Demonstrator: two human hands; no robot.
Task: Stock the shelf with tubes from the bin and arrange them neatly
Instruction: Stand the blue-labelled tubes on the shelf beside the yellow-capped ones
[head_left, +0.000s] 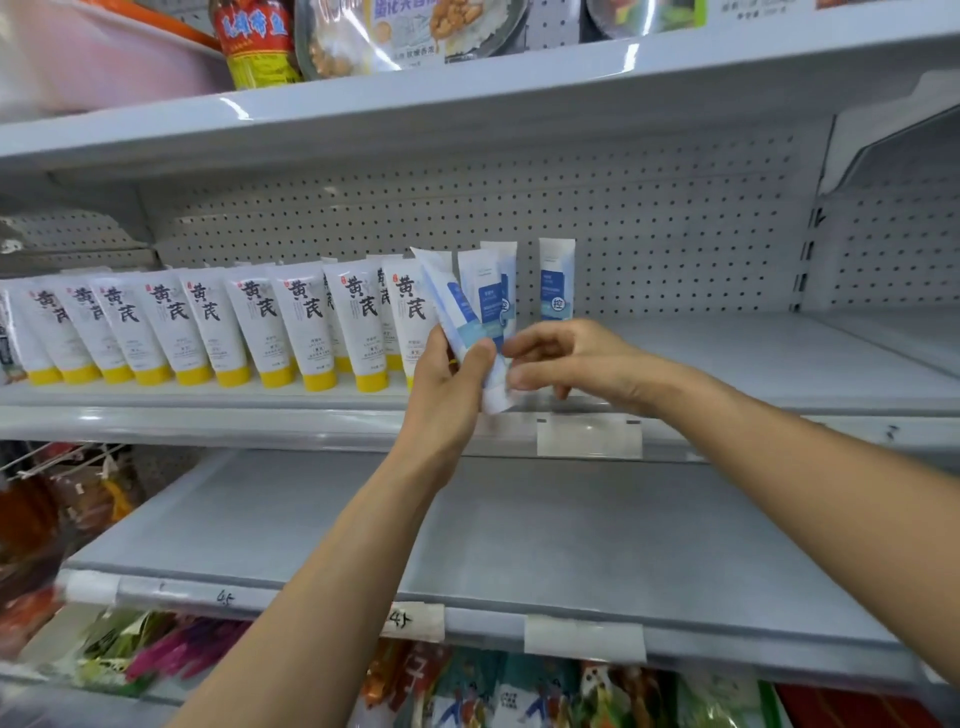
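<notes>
Gripping a fan of blue tubes (470, 306) in the left hand (447, 387) just over the front edge of the shelf (727, 358), beside the last yellow-capped tubes (218, 322), probably to peel them off one at a time. Reaching in with the right hand (576, 358), fingers curled at one tube's cap end, can't tell if actually pinching yet. Caps down, crimped ends up, long axes near upright but splayed leftward, matching the lone blue tube (557, 280) standing farther back.

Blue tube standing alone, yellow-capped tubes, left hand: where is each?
Blue tube standing alone (557, 280): head view, its blue label.
Yellow-capped tubes (306, 322): head view, one tube's white body.
Left hand (449, 384): head view, its back; it grips blue tubes (460, 306).
</notes>
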